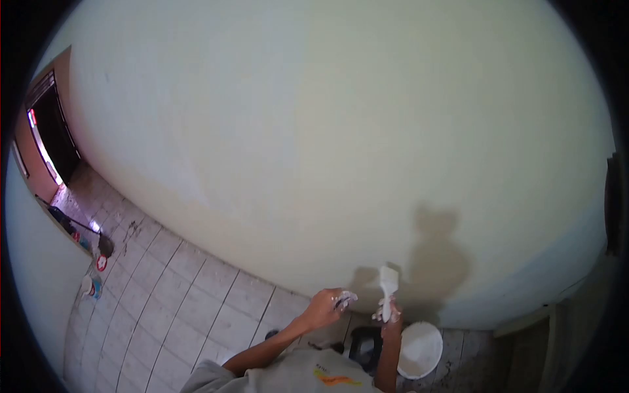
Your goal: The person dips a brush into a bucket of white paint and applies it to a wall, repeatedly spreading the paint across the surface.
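Nearest the camera, a grey shirt (282, 378) is seen, with both forearms reaching out from it toward the wall (262, 150). The hands are held apart from each other. By the right hand (391, 313), a paintbrush (388, 281) is gripped at its handle; its long axis is pointed away from the body, with the white head foremost, toward the wall. Whether the bristles are touching the wall cannot be told. The left hand (325, 309) is curled and smeared with white, just to the left of the brush; whether anything is clasped in it cannot be made out.

Beside the right forearm, a white bucket (420, 350) is set near the floor's wall edge, so the right hand is the nearer one to it. A dark object (365, 334) is partly hidden left of that forearm. Farther off, near the left edge of the tiled floor (190, 288), a small tub (92, 287) is seen.
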Available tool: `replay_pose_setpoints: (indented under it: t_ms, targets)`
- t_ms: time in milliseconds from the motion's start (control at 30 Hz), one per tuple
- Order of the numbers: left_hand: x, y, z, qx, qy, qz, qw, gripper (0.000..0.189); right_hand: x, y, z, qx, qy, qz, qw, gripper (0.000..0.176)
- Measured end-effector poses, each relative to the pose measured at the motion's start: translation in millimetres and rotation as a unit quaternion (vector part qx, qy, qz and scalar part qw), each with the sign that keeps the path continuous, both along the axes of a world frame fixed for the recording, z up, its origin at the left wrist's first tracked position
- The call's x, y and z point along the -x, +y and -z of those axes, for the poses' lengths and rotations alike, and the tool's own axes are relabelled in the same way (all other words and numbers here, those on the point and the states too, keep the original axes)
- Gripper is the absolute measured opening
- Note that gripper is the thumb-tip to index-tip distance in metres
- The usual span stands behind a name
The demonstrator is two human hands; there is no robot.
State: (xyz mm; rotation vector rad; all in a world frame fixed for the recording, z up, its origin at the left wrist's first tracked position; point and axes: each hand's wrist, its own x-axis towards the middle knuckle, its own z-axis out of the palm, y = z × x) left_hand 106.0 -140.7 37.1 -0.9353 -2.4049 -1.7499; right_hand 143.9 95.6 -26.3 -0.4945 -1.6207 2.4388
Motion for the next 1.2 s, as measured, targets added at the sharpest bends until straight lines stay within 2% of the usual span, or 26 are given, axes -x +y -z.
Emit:
replay_pose_setpoints:
  t_ms: [67,167,267,367,400,500,600,733,833,900,967,1000,1067,1100,1167,1200]
  targets:
    - [9,-19,-11,0.012,0.172,-0.062,0.983,0.034,14,-37,-14,-0.019,0.017,-0.028,0.999,0.036]
    - [18,-58,-46,0.098,0.279,-0.048,0.954,0.051,22,-102,-76,-0.062,0.050,-0.081,0.993,0.035]
    - [20,-97,-91,0.227,0.398,-0.040,0.888,0.063,33,-152,-112,-0.091,0.085,-0.091,0.988,0.033]
    - [39,-115,-114,0.251,0.456,-0.047,0.853,0.068,51,-180,-131,-0.096,0.138,-0.086,0.982,0.031]
    - [44,-120,-121,0.237,0.486,-0.059,0.839,0.065,58,-183,-138,-0.108,0.144,-0.097,0.979,0.028]
    - [54,-134,-149,0.199,0.565,-0.091,0.796,0.056,56,-221,-171,-0.167,0.250,0.044,0.953,0.029]
    - [64,-143,-179,0.167,0.620,-0.117,0.758,0.045,47,-236,-223,-0.211,0.256,-0.030,0.943,0.034]
    - [82,-157,-230,0.121,0.695,-0.145,0.694,0.036,67,-253,-270,-0.235,0.360,-0.040,0.902,0.037]
    - [96,-166,-286,0.089,0.729,-0.151,0.662,0.034,105,-254,-301,-0.221,0.413,-0.026,0.883,0.037]
    - [115,-168,-327,0.044,0.743,-0.144,0.652,0.033,93,-258,-351,-0.187,0.404,-0.075,0.892,0.034]
    - [128,-172,-374,-0.016,0.751,-0.151,0.643,0.032,96,-251,-381,-0.213,0.449,-0.098,0.862,0.034]
    - [126,-175,-403,-0.014,0.753,-0.163,0.638,0.031,101,-244,-384,-0.253,0.448,-0.067,0.855,0.030]
    - [128,-182,-458,-0.071,0.724,-0.123,0.675,0.025,119,-227,-388,-0.319,0.486,-0.013,0.813,0.030]
    - [141,-186,-488,-0.085,0.746,-0.116,0.650,0.024,129,-218,-389,-0.350,0.504,0.016,0.790,0.030]
    - [143,-188,-545,-0.100,0.753,-0.098,0.643,0.018,154,-199,-382,-0.371,0.501,0.043,0.781,0.020]
    - [148,-188,-573,-0.084,0.755,-0.152,0.633,0.013,164,-191,-381,-0.385,0.504,0.059,0.771,0.019]
